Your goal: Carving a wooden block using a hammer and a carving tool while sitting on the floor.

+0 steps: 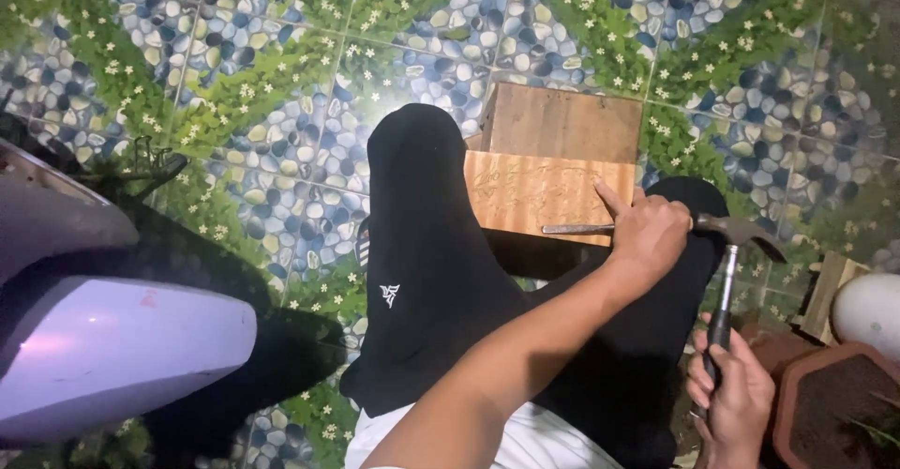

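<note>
Your left hand [649, 234] reaches across your lap and pinches a long metal rod, perhaps a chisel or big nail [577, 230], with the index finger stretched out along the edge of the wooden box [548, 197]. The other fingers curl around the rod's near end, so that hand is closed on it, not spread.

Starting at the left of the view, you have the pale body of a scooter [103, 356] beside your leg, over a tiled floor [281, 75] printed with pebbles and leaves. Next come your knees in black trousers [422, 263], then the wooden box resting between them, its open side facing away from you and its light front panel facing up toward you.

The rod lies flat, its long axis running left to right, tip pointing left against the box's near edge. Its struck end sits inside your left fist.

Just to the right of that fist is the head of the hammer [736, 233], nearly touching your knuckles. The hammer's shaft runs down and slightly left to your right hand [731, 399], which is wrapped tight around the handle low at the frame's edge. So the rod lies left of the hammer head, in line with it, and your left hand is the nearer of the 2 to the box. A brown plant pot [830, 403] sits at far right.
</note>
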